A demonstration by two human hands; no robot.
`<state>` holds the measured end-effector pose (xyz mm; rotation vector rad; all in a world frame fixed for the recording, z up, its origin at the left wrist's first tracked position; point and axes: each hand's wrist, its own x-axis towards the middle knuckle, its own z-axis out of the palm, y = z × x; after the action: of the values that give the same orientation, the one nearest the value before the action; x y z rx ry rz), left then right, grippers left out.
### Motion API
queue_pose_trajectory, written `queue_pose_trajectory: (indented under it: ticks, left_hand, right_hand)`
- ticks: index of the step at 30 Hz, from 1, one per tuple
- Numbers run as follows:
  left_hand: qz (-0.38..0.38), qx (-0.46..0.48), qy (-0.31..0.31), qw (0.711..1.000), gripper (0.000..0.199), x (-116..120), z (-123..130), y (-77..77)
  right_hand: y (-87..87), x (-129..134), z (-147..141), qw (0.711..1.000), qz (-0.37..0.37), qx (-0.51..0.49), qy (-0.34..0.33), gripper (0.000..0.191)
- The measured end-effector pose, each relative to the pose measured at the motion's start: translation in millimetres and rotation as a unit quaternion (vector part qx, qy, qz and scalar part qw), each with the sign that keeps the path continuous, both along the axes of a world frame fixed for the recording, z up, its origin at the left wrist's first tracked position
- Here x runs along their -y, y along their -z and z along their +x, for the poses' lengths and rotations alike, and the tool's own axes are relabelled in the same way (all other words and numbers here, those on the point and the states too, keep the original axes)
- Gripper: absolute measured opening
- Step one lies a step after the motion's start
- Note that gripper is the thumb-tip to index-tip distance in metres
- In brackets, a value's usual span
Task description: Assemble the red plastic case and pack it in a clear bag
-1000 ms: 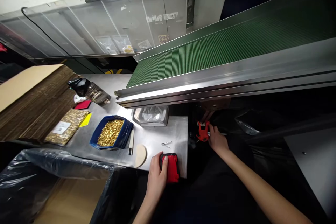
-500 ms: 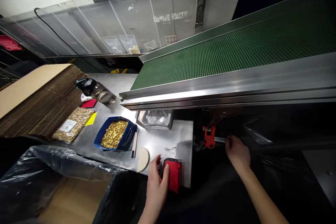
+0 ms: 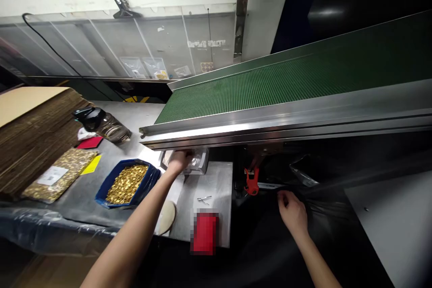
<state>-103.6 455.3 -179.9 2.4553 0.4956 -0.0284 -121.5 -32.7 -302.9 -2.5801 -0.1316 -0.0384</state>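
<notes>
Nearest, left of the right hand [image 3: 293,212], a red item [image 3: 205,233] (pixelated, so its detail is lost) lies at the metal table's [image 3: 219,177] near edge. The right hand looks released, its fingers loosely curled. Just left of its fingertips is an orange tool [image 3: 251,183], a pale strip [image 3: 268,186] running from it toward them. Farther off, the left hand [image 3: 180,161] dips into a grey tray [image 3: 203,165] of clear plastic; whether it grasps anything, I cannot tell. Left of it sits a blue bin [image 3: 153,181] of gold pieces [image 3: 126,184]; beyond rises a green conveyor belt [image 3: 236,91].
</notes>
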Motion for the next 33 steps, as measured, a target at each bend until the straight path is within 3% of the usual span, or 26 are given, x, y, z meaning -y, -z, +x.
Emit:
queue_pose_trajectory:
  ticks: [5, 14, 20, 25, 29, 31, 33]
  left_hand:
    - [0.004, 0.002, -0.008, 1.000, 0.027, -10.0, -4.6, 1.1]
    - [0.011, 0.007, 0.021, 1.000, 0.034, -2.5, -23.0, -0.4]
    - [-0.035, 0.018, -0.043, 0.998, 0.032, -7.2, -14.7, 1.3]
    - [-0.098, 0.090, -0.081, 0.988, 0.027, 7.6, -26.7, -12.9]
    - [-0.188, 0.165, -0.090, 0.964, 0.031, 35.1, -62.6, -32.0]
    - [-0.250, 0.189, -0.106, 0.944, 0.035, 54.8, -86.0, -39.9]
    - [-0.327, 0.187, -0.118, 0.919, 0.038, 79.3, -108.0, -46.1]
  right_hand:
    - [-0.1, 0.9, -0.8, 1.000, -0.006, -0.004, 0.004, 0.030]
    - [-3.6, -6.6, 0.6, 0.999, -0.045, -0.006, -0.014, 0.029]
    - [-9.8, -10.8, -4.0, 0.998, -0.058, -0.006, -0.020, 0.028]
    - [-20.7, -11.8, -2.8, 0.999, -0.042, -0.020, -0.010, 0.026]
    - [-44.5, -22.2, -4.0, 0.999, -0.001, -0.049, -0.006, 0.027]
    - [-70.3, -40.0, -14.6, 0.997, 0.036, -0.071, -0.021, 0.029]
    - [-106.7, -68.5, -32.9, 0.990, 0.085, -0.088, -0.064, 0.031]
